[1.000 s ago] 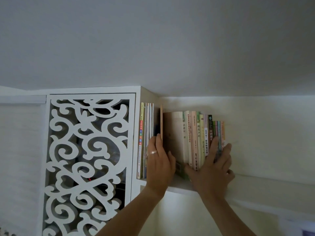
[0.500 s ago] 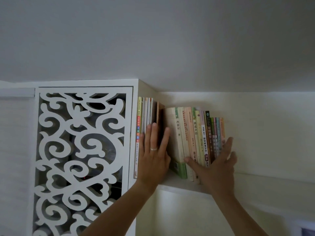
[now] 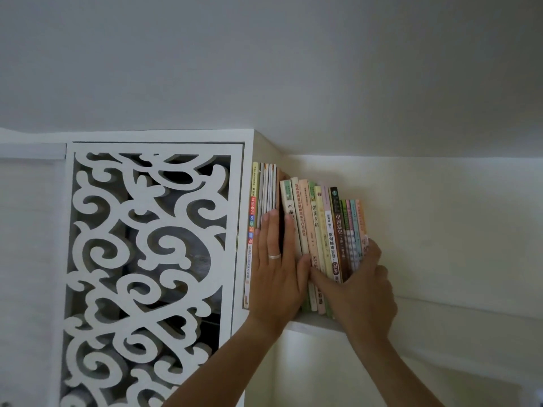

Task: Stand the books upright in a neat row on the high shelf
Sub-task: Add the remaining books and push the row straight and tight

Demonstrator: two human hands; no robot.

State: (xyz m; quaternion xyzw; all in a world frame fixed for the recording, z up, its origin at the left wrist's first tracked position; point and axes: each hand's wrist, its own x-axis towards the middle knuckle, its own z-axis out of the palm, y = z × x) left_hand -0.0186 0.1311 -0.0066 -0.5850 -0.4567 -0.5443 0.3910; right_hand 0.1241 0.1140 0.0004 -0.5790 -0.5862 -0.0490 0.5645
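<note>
A row of books stands upright on the high white shelf (image 3: pixel 311 322). Thin tall books (image 3: pixel 266 188) lean against the cabinet side. Shorter pastel-spined books (image 3: pixel 321 218) stand close beside them, tilting slightly left. My left hand (image 3: pixel 276 271), wearing a ring, lies flat against the spines where the two groups meet, fingers straight up. My right hand (image 3: pixel 363 286) cups the right end of the row. Its thumb stretches left across the lower spines and its fingers curl round the last book. The lower parts of the books are hidden behind both hands.
A white cabinet with a scroll-cut lattice panel (image 3: pixel 147 259) borders the shelf on the left. The ceiling (image 3: pixel 323 69) sits a short way above the book tops. The shelf (image 3: pixel 470 306) runs on to the right along the white wall.
The gap between the two groups of books has shut as my right hand pushed the shorter books left. My left hand has moved from the gap to lie flat on the spines.
</note>
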